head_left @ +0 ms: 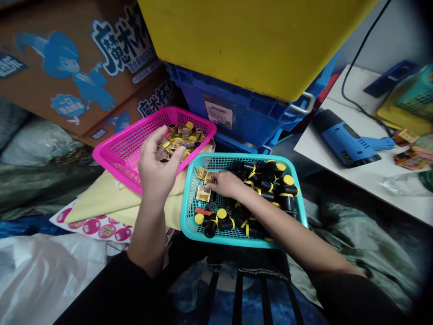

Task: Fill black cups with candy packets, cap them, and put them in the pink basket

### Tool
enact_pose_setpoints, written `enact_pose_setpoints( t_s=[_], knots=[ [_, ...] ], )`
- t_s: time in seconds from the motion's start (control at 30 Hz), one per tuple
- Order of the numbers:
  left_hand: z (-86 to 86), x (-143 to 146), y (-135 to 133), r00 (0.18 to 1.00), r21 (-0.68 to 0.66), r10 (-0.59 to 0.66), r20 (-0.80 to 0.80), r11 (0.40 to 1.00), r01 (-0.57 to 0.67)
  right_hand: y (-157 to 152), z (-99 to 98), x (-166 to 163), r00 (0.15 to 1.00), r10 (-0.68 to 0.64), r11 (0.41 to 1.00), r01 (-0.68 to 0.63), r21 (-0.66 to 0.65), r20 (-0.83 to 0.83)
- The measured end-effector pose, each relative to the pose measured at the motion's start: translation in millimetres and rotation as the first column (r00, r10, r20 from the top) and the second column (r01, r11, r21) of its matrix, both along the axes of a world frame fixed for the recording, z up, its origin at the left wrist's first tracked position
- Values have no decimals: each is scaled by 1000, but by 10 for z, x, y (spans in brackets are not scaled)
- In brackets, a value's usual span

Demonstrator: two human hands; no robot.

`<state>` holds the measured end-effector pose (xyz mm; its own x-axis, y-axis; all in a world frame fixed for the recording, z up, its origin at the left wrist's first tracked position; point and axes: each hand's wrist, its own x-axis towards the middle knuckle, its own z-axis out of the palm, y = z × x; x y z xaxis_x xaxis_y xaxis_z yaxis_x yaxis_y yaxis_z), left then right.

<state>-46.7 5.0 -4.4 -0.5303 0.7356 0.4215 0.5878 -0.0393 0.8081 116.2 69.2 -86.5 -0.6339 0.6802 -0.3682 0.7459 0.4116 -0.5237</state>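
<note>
Turquoise mesh basket [185, 203]: smooth black cylinders [287, 202]; right fingers [216, 177] at square packets [203, 194].

A white table [372, 178] stands near a greyish wall [402, 36].

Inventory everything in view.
Left basket: one, pink, left
Wrapped pieces: many, yellow, left basket
Right basket: one, teal, centre
Cylinders: many, black, yellow ends, right basket
Packets: about three, yellow, right basket
Cartons: two, brown, upper left
Bin: one, yellow, top
Crates: at least one, blue, under bin
Sheets: some, yellow, pink-patterned, under left basket
Table: one, white, right
Tool: one, blue, table
Small packs: several, orange, table
Third basket: one, green, right edge
Crumpled sheeting: uncounted, white, greenish, both sides
Left hand: one, bare, over left basket
Right hand: one, bare, at packets
</note>
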Motion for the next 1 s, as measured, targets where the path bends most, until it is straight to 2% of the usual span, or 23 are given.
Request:
enact_pose_setpoints(
  t_s=[0.07,0.13,0.3,0.4,0.47,0.57,0.6,0.63,0.7,0.73,0.8,0.83,0.9,0.93,1.0],
  knots=[
    [-94,63,-59,991,-5,-85,104,996,86,-89,-59,-103,993,88,996,-90,24,78],
    [-168,152,-129,968,-26,-150,201,987,158,-160,-70,-173,990,96,993,-102,60,99],
    [-213,190,-293,920,-149,-109,375,973,176,-178,47,-114,976,172,971,-190,142,133],
    [-228,155,-384,900,-308,-106,424,917,253,-169,108,85,970,236,927,-210,311,-49],
    [-253,184,-421,864,-350,-124,487,879,324,-197,123,243,909,312,846,-132,517,-278],
    [-302,297,-425,740,-246,-175,650,873,422,-277,119,431,778,420,701,49,712,-467],
    [-318,337,-417,695,-193,-188,694,881,431,-303,117,468,753,432,680,89,727,-496],
    [-333,370,-407,661,-151,-198,724,889,432,-326,119,490,735,425,686,118,718,-528],
    [-360,409,-389,648,-121,-189,738,908,402,-355,137,497,700,313,772,205,601,-642],
    [-371,415,-382,664,-129,-174,727,915,382,-360,154,486,673,195,839,263,477,-714],
    [-387,414,-372,702,-171,-144,697,918,358,-357,198,448,603,-114,947,306,98,-790],
    [-391,412,-368,714,-193,-133,688,914,356,-349,219,424,583,-258,956,270,-116,-771],
    [-394,410,-360,727,-217,-115,677,913,347,-323,245,373,591,-441,881,142,-451,-675],
    [-393,410,-356,740,-214,-101,665,924,318,-308,248,349,598,-499,826,110,-553,-627],
    [-393,400,-350,784,-185,-56,619,959,214,-276,238,311,578,-606,735,146,-662,-546]
  ],
)
